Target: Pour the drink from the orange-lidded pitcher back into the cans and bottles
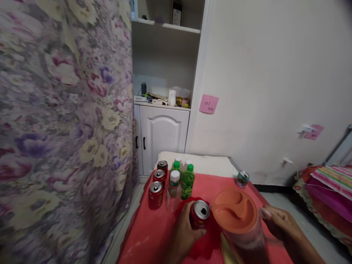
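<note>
My left hand (184, 231) is wrapped round an opened red can (200, 214) standing on the red tablecloth (148, 238). Just to its right stands a clear pitcher with an orange lid (234, 210). My right hand (280, 222) grips the pitcher's right side, fingers curled at its handle. Three more red cans (155, 195) stand in a row at the cloth's left. Beside them are a clear bottle (173, 190) and green bottles (188, 181).
A lone can (242, 179) stands at the table's far right corner. A floral curtain (63, 121) hangs close on the left. A white cabinet (162, 135) and shelves stand behind. A pink note (209, 103) is on the wall. Striped bedding (327, 190) lies at right.
</note>
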The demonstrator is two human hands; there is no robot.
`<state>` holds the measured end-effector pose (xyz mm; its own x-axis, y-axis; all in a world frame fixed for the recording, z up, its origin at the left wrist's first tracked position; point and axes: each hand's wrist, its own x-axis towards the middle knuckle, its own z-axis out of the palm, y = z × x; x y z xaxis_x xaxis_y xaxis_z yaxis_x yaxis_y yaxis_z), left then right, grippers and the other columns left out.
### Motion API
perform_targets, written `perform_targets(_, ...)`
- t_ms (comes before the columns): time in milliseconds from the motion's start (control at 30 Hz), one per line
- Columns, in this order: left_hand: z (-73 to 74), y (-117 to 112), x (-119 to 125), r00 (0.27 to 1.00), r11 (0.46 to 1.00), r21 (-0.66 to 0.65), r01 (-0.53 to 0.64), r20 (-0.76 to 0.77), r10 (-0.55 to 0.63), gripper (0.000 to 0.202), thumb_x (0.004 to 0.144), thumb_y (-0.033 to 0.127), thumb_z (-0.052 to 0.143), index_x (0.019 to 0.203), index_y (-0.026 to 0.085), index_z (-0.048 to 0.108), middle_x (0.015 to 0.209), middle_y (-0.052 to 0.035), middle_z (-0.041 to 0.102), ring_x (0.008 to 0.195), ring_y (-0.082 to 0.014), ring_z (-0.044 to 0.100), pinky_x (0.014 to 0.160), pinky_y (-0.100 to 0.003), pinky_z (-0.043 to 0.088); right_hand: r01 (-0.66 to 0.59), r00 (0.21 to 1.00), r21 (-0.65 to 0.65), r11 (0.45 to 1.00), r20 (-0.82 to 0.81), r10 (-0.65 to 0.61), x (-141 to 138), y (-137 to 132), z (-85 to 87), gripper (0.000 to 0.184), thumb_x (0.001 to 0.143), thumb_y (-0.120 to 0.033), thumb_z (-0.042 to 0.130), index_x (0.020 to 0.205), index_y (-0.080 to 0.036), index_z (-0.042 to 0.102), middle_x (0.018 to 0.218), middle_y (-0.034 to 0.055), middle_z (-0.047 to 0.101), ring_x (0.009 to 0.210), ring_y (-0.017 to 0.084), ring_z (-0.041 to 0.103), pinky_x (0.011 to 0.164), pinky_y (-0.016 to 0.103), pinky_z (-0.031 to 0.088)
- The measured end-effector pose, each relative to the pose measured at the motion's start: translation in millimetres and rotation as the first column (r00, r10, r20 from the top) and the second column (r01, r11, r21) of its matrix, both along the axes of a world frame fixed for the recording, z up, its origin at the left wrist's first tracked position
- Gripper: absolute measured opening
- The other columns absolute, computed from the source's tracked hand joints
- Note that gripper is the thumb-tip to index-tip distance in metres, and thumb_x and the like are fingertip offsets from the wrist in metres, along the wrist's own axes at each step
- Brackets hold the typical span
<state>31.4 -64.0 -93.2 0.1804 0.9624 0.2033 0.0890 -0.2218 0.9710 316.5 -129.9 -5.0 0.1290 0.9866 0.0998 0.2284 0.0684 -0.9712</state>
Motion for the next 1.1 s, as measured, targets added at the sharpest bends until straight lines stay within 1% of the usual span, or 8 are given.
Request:
perform_targets(200, 4.9, -3.0, 0.8, 1.0, 0.998, -0.061, 0.002, -0.01, -0.003, 0.08, 0.051, -0.002, 0.074, 0.126, 0.022, 0.057, 0.128, -0.0077, 0.066, 0.122, -0.0316, 0.058, 0.106, -0.04, 0.043, -0.003, 0.999, -0.058, 0.998, 0.043, 0.005, -4.4, 0.8, 8.9, 0.06, 0.079, -0.073, 0.056, 0.062, -0.024, 0.026, 0.063, -0.0067, 0.017, 0.06, 0.012, 0.012, 0.055, 0.027, 0.014)
perform_targets(333, 3.7, -2.8, 1.7, 1.0, 0.999, -0.043, 0.006, 0.016, -0.005, 0.079, 0.05, -0.004, 0.074, 0.123, 0.023, 0.059, 0.127, -0.0072, 0.067, 0.121, -0.0313, 0.058, 0.105, -0.04, 0.044, -0.019, 0.998, -0.035, 0.999, 0.066, 0.021, -6.1, 1.6, 13.1, 0.061, 0.079, -0.073, 0.056, 0.061, -0.024, 0.026, 0.063, -0.007, 0.017, 0.058, 0.012, 0.012, 0.053, 0.027, 0.013)
perform_targets(433, 3.7, -2.5, 2.0, 1.0, 0.999, -0.054, -0.001, 0.027, 0.003, 0.08, 0.049, -0.005, 0.074, 0.123, 0.022, 0.058, 0.128, -0.0075, 0.067, 0.121, -0.0318, 0.058, 0.106, -0.041, 0.044, -0.037, 0.997, -0.032, 0.999, 0.072, 0.039, -7.8, 2.8, 13.4, 0.061, 0.08, -0.073, 0.055, 0.058, -0.024, 0.027, 0.061, -0.0074, 0.016, 0.056, 0.011, 0.012, 0.052, 0.028, 0.014)
perform_targets(567, 8.1, -4.3, 1.6, 1.0, 0.998, -0.066, 0.011, 0.03, -0.009, 0.078, 0.05, -0.005, 0.073, 0.122, 0.022, 0.059, 0.126, -0.0067, 0.068, 0.119, -0.0307, 0.059, 0.104, -0.041, 0.045, -0.033, 0.995, -0.023, 0.999, 0.089, 0.035, -9.9, 3.6, 12.3, 0.062, 0.079, -0.074, 0.055, 0.058, -0.024, 0.026, 0.06, -0.0076, 0.016, 0.056, 0.011, 0.011, 0.052, 0.028, 0.014)
perform_targets(700, 11.8, -6.1, 1.1, 1.0, 0.998, -0.056, -0.012, -0.01, 0.012, 0.077, 0.049, -0.003, 0.074, 0.121, 0.023, 0.06, 0.124, -0.0056, 0.069, 0.117, -0.0313, 0.061, 0.103, -0.041, 0.046, -0.028, 0.995, -0.036, 0.999, 0.09, 0.031, -13.6, 3.0, 15.4, 0.063, 0.077, -0.075, 0.056, 0.059, -0.024, 0.025, 0.06, -0.0075, 0.016, 0.057, 0.011, 0.011, 0.052, 0.028, 0.013)
perform_targets(767, 11.4, -6.3, 1.1, 0.999, 0.998, -0.061, -0.032, -0.017, 0.031, 0.077, 0.049, -0.002, 0.075, 0.12, 0.024, 0.061, 0.123, -0.0054, 0.07, 0.116, -0.0319, 0.061, 0.103, -0.042, 0.046, -0.026, 0.995, -0.037, 0.999, 0.094, 0.03, -15.6, 2.6, 17.5, 0.062, 0.077, -0.074, 0.057, 0.059, -0.024, 0.025, 0.061, -0.0073, 0.016, 0.057, 0.011, 0.011, 0.052, 0.028, 0.014)
perform_targets(900, 9.3, -6.5, 0.9, 1.0, 0.998, -0.065, -0.023, 0.015, 0.024, 0.076, 0.049, 0.0, 0.076, 0.119, 0.026, 0.062, 0.122, -0.0039, 0.071, 0.116, -0.0326, 0.061, 0.101, -0.041, 0.048, -0.025, 0.994, -0.038, 0.999, 0.106, 0.029, -17.1, 2.8, 18.7, 0.062, 0.076, -0.075, 0.057, 0.06, -0.024, 0.026, 0.062, -0.0069, 0.016, 0.057, 0.011, 0.011, 0.051, 0.028, 0.014)
perform_targets(1100, 11.1, -7.6, 1.0, 0.999, 0.997, -0.074, -0.035, 0.018, 0.037, 0.076, 0.048, 0.001, 0.076, 0.119, 0.024, 0.063, 0.121, -0.0056, 0.071, 0.115, -0.0342, 0.061, 0.101, -0.043, 0.047, -0.042, 0.99, -0.05, 0.998, 0.131, 0.048, -15.5, 4.4, 18.8, 0.063, 0.077, -0.076, 0.055, 0.061, -0.024, 0.024, 0.064, -0.0065, 0.015, 0.058, 0.011, 0.012, 0.052, 0.027, 0.016)
